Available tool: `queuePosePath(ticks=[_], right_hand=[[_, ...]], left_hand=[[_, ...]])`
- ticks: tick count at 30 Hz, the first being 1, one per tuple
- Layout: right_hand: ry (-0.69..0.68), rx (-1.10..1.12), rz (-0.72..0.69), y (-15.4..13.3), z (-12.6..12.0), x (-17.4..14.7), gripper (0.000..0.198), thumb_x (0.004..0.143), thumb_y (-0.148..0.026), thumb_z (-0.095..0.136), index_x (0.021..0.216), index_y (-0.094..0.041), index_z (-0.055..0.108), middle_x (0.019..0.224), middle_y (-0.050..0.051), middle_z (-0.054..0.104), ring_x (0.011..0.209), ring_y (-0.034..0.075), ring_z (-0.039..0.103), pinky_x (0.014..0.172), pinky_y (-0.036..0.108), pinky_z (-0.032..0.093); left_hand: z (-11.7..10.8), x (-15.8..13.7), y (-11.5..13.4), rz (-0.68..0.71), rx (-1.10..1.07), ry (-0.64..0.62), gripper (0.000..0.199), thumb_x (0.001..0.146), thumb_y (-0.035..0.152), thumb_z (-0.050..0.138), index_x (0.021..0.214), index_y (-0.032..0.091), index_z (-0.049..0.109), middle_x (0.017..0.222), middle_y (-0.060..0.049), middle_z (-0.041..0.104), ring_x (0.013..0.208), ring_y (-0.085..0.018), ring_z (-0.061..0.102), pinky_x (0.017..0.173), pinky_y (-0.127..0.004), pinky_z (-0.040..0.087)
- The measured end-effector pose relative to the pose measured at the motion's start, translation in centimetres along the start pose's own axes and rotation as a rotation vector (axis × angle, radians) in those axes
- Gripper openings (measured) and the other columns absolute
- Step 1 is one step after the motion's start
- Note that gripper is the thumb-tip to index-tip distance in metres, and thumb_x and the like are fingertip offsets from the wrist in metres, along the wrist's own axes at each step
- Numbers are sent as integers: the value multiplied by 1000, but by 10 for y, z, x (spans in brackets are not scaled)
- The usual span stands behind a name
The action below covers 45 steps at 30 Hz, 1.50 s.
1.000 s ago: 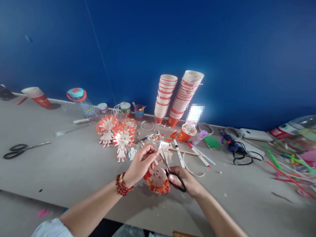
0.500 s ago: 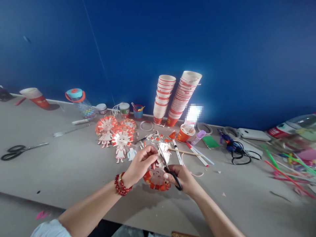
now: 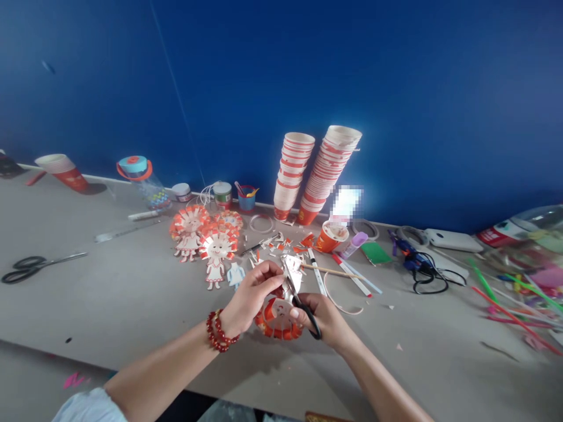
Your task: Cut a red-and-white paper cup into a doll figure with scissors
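Observation:
My right hand (image 3: 326, 321) grips black-handled scissors (image 3: 313, 323), fingers in the loops and blades pointing up and away. Close beside the blades, my left hand (image 3: 248, 299) is closed in a pinch; what its fingertips hold is mostly hidden. Just below both hands is a red and white cut paper cup (image 3: 280, 327) with its strips splayed around a white base bearing a drawn face. Beyond the blades lies a white paper cutout (image 3: 294, 269). To the left rest a finished-looking paper doll (image 3: 215, 266) and a small pale blue paper dress (image 3: 236, 274).
Tall cup stacks (image 3: 292, 176) lean near the blue wall. Paper scraps and markers (image 3: 316, 269) lie before them. A second pair of scissors (image 3: 30, 266) is far left, a glue gun (image 3: 411, 258) with a looped cord to the right, and coloured pipe cleaners (image 3: 497, 299) far right.
Both hands stay almost in place. The cut cup below them has turned slightly, and one red strip now stands up near my left fingertips. The view has shifted very little.

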State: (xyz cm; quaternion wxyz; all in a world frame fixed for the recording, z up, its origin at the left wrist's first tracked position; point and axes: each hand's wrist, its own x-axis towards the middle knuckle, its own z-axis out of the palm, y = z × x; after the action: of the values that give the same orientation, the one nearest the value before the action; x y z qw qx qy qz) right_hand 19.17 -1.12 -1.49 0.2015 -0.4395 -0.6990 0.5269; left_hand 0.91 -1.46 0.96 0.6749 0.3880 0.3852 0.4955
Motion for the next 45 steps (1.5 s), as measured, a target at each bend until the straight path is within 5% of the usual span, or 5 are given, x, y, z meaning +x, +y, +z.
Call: queuePosePath(ticks=[15,27,33,45], right_hand=[[41,12,83,-2,-4,1,45,69,-56,68,64,-16,49,54,-5,38,51,8,31,45,21,22],[-378,358,38,-10,-26,-9,52,68,-58,68,86,-11,55,61,-2,48,53,9,40,45,18,28],[-284,358,41,-11,-19,-4,41,73,-51,67,79,-12,56,60,-3,49,50,7,39,44,18,28],[-109,151,-103,1,-4,-1,58,76,-72,48,71,-14,51,60,-4,35,54,9,28,47,22,21]], left_hand=[[-5,3,2,76,194,1,9,84,25,55,80,17,55,70,3,53,64,-9,50,60,-19,41],[-11,6,9,47,225,-79,12,85,29,54,82,18,53,71,3,46,64,-9,46,57,-18,44],[-9,4,9,31,137,-51,12,85,30,55,82,18,52,74,3,47,64,-8,46,56,-18,44],[-6,1,8,200,298,-10,8,88,23,47,83,18,51,72,3,50,62,-10,55,60,-23,47]])
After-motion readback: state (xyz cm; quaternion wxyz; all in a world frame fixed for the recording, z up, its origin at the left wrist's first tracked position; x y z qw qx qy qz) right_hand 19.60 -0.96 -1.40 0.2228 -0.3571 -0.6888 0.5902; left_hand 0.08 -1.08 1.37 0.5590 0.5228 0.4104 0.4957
